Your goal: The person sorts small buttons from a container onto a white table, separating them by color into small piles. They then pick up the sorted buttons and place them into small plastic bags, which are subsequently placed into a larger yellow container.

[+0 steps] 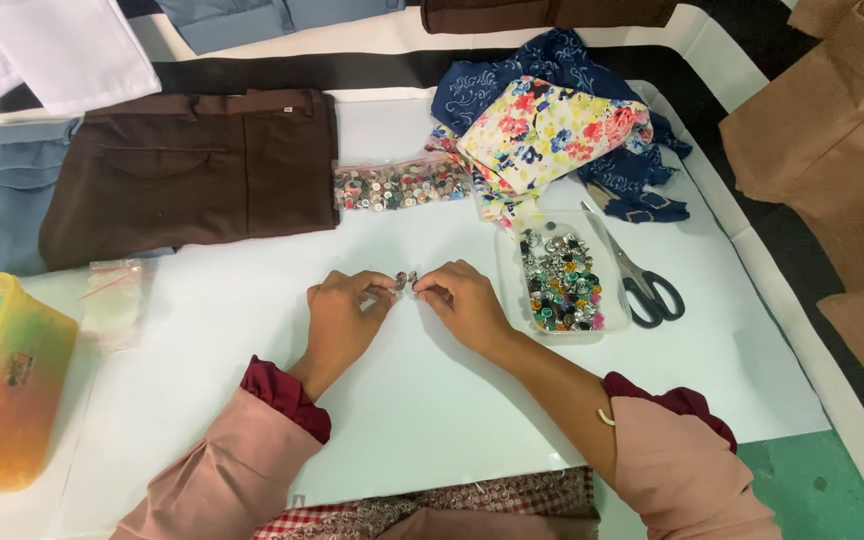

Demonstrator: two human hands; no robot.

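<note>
My left hand (344,310) and my right hand (464,298) meet over the white sheet (422,390), fingertips almost touching. Between them they pinch a small cluster of metallic buttons (406,279). Which hand bears which piece I cannot tell. Just right of my right hand stands a clear shallow tray (512,290) full of mixed coloured and silver buttons. A clear bag of buttons (400,186) lies farther back, beside folded brown trousers (192,170).
Black-handled scissors (642,285) lie right of the tray. Floral and navy fabric scraps (552,125) are piled at the back. A yellow plastic box (2,380) sits at the left edge, a small empty bag (114,295) next to it. Tan cloth (842,140) lies at right.
</note>
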